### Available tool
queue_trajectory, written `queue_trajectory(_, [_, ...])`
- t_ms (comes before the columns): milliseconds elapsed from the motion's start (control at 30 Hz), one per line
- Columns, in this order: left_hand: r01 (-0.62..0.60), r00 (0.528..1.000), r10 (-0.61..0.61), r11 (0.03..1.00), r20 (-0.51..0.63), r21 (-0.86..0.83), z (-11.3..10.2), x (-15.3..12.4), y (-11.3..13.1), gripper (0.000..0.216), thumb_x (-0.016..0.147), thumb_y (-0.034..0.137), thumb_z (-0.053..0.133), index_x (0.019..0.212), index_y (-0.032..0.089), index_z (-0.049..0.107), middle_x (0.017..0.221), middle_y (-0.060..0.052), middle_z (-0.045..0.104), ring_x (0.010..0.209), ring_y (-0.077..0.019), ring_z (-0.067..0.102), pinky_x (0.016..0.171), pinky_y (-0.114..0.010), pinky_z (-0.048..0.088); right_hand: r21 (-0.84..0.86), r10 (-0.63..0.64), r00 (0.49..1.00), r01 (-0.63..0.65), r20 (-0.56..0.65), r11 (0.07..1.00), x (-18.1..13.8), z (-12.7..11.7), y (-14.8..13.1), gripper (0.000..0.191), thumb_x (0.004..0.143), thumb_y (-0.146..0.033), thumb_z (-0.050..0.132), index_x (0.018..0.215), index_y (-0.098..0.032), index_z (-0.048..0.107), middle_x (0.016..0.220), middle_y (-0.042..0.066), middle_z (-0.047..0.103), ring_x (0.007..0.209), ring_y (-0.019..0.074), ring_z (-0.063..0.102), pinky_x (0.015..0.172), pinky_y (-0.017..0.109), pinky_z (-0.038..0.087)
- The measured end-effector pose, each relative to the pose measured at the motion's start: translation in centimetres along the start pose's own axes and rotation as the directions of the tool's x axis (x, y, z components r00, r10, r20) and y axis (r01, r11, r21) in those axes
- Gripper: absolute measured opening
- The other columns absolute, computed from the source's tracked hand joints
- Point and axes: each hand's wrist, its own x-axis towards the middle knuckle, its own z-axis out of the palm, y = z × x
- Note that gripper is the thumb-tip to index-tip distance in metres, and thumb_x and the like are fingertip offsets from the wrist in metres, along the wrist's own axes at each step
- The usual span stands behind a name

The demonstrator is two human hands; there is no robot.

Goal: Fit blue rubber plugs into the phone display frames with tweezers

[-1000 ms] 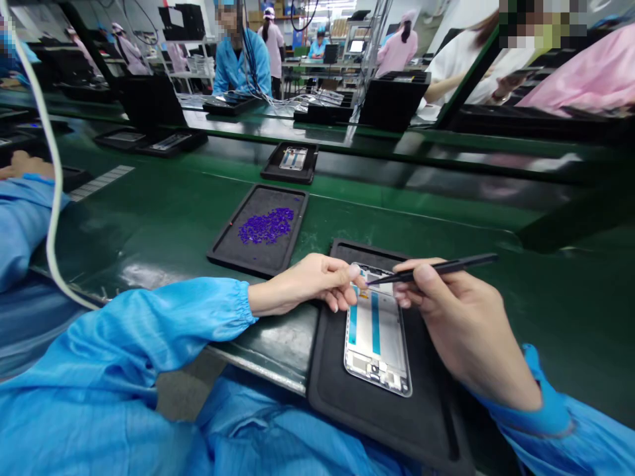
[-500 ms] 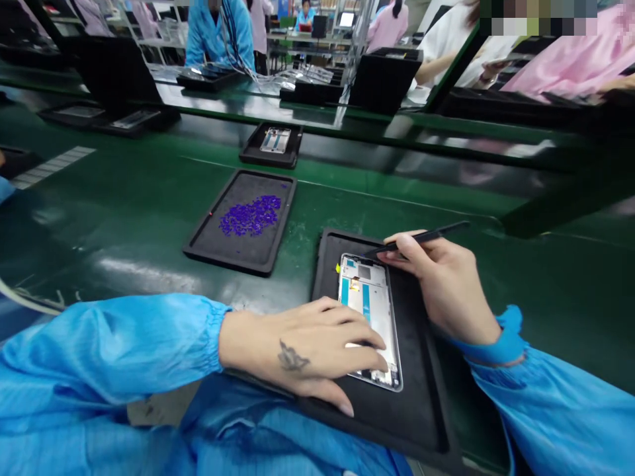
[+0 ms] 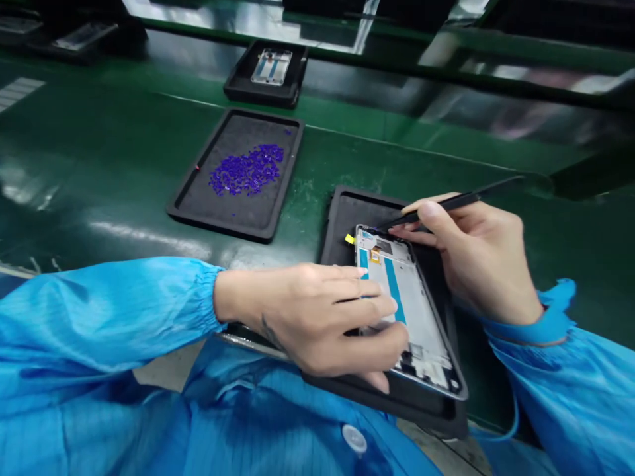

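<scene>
A silver phone frame (image 3: pixel 419 297) with blue strips and a yellow tab lies over a black foam tray (image 3: pixel 367 205) in front of me. Its near end appears tilted up off the tray. My left hand (image 3: pixel 322 320) holds it by the left side, fingers curled over the top and thumb at the lower edge. Pinched in my right hand (image 3: pixel 481 251) are black tweezers (image 3: pixel 473 196). The tips meet the top end of the frame, where a trace of purple shows; I cannot tell whether they grip a part there.
Left of my work, a second black tray (image 3: pixel 193 198) holds a pile of small purple pieces (image 3: pixel 248 170). Behind it, another black tray (image 3: pixel 238 82) carries a similar phone frame (image 3: pixel 271 67). A dark shelf edge runs along the back of the green bench (image 3: pixel 119 158).
The view has dipped downward. My left hand has gone from lying spread on the frame to gripping its side, and the frame's near end has risen and swung right. The tweezers stay at its top end.
</scene>
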Motion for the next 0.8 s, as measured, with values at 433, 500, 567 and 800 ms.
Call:
queue_trajectory(433, [-0.346, 0.707, 0.649, 0.664, -0.282, 0.663, 1.3, 0.2, -1.9, 0.046, 0.096, 0.055, 0.05, 0.094, 0.014, 0.071, 0.081, -0.005, 0.072, 0.077, -0.0151, 0.069, 0.074, -0.025, 0.06, -0.418, -0.287, 0.954, 0.295, 0.085, 0.859, -0.8, 0.1, -0.7, 0.015, 0.094, -0.03, 0.064, 0.087, -0.019, 0.072, 0.088, 0.001, 0.074, 0.074, 0.0134, 0.07, 0.066, 0.022, 0.056])
queue_trajectory(500, [-0.32, 0.69, 0.667, 0.628, -0.279, 0.71, 1.3, 0.3, -1.9, 0.049, 0.098, 0.055, 0.046, 0.093, 0.013, 0.071, 0.08, -0.004, 0.073, 0.075, -0.0135, 0.069, 0.073, -0.023, 0.06, -0.456, -0.306, 0.946, 0.318, 0.102, 0.831, -0.8, 0.0, -0.6, 0.015, 0.095, -0.03, 0.063, 0.088, -0.021, 0.072, 0.088, 0.0, 0.074, 0.074, 0.0136, 0.07, 0.065, 0.023, 0.054])
queue_trajectory(567, [-0.314, 0.697, 0.663, 0.626, -0.275, 0.714, 1.3, 0.2, -1.9, 0.051, 0.099, 0.057, 0.043, 0.093, 0.014, 0.07, 0.079, -0.004, 0.073, 0.075, -0.0129, 0.07, 0.072, -0.023, 0.06, -0.466, -0.308, 0.946, 0.321, 0.105, 0.825, -0.8, 0.0, -0.5, 0.014, 0.096, -0.03, 0.062, 0.089, -0.024, 0.072, 0.089, -0.001, 0.074, 0.075, 0.0138, 0.07, 0.065, 0.024, 0.053])
queue_trajectory(800, [-0.305, 0.691, 0.669, 0.613, -0.274, 0.729, 1.3, 0.2, -1.9, 0.055, 0.099, 0.06, 0.04, 0.094, 0.014, 0.07, 0.081, -0.004, 0.074, 0.078, -0.0138, 0.071, 0.075, -0.024, 0.061, -0.46, -0.311, 0.945, 0.321, 0.101, 0.828, -1.0, 0.1, -0.7, 0.013, 0.096, -0.03, 0.062, 0.09, -0.023, 0.071, 0.09, -0.001, 0.073, 0.076, 0.0139, 0.07, 0.066, 0.024, 0.054])
